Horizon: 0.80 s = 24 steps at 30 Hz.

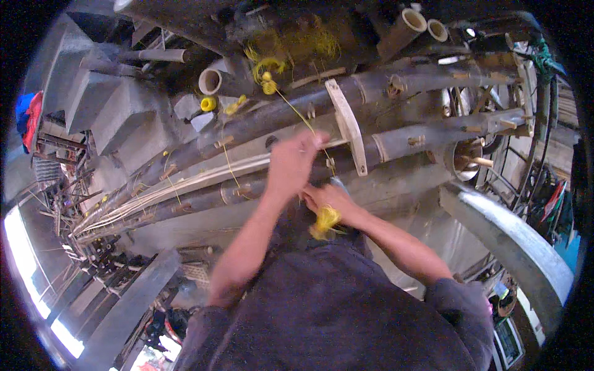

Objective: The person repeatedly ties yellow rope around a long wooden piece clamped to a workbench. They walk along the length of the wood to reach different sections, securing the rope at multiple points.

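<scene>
Two long dark bamboo poles (405, 141) run across in front of me, with pale split strips (204, 176) lying lengthwise between them. My left hand (292, 162), slightly blurred, is over the strips with its fingers closed on a thin yellow string (293, 108). That string slants up to a small yellow coil (268, 85) beyond the far pole. Close to my body, my right hand (331, 199) is curled at the near pole; what its fingers hold is hidden. A yellow string bundle (326, 221) hangs against that hand. Right of my hands, a wooden crosspiece (348, 127) bridges both poles.
Yellow strings (229, 162) cross the poles at intervals to the left. Grey angular blocks (124, 111) and a hollow tube (211, 80) lie beyond at the left. At the right are an end board (527, 93), a round container (467, 162) and a grey beam (513, 229).
</scene>
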Each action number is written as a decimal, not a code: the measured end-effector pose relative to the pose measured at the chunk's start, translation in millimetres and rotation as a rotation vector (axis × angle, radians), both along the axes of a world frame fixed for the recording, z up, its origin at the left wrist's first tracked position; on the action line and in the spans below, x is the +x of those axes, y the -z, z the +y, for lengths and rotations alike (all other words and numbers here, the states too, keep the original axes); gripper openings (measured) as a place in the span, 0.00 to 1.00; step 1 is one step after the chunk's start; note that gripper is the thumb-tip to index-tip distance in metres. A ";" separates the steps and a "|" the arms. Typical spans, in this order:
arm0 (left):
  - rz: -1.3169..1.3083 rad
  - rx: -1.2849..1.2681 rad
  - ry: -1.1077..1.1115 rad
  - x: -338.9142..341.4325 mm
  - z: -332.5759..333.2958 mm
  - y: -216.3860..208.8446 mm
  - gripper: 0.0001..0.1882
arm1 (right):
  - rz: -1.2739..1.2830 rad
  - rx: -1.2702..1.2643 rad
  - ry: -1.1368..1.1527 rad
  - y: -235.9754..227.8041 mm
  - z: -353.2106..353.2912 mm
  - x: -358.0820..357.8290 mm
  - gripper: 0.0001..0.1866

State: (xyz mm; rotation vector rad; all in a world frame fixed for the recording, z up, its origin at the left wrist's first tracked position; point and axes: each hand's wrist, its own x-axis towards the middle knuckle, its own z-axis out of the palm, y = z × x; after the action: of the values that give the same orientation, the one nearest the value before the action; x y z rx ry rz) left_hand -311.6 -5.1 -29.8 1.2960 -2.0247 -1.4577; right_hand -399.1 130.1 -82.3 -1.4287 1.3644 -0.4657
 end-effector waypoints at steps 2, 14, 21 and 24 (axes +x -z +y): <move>0.404 0.253 -0.001 -33.7 -39.2 -36.2 0.18 | 0.026 -0.130 0.011 24.1 -16.6 22.3 0.09; -0.239 -0.181 0.254 45.6 -215.2 57.0 0.21 | 0.278 -0.407 0.002 -29.2 17.3 40.1 0.30; -0.091 -0.271 -0.098 309.6 -233.5 0.4 0.19 | -1.041 0.480 0.612 -67.0 -11.5 252.0 0.37; -0.139 -0.252 -0.082 351.1 -190.8 -16.9 0.17 | -0.615 0.368 0.592 12.1 -58.2 326.1 0.26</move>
State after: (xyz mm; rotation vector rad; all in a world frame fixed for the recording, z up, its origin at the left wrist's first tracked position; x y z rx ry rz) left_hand 39.4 -195.9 -13.0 1.3859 -2.1324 -1.0626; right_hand -73.1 71.9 -94.4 -0.4919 1.2492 -0.8960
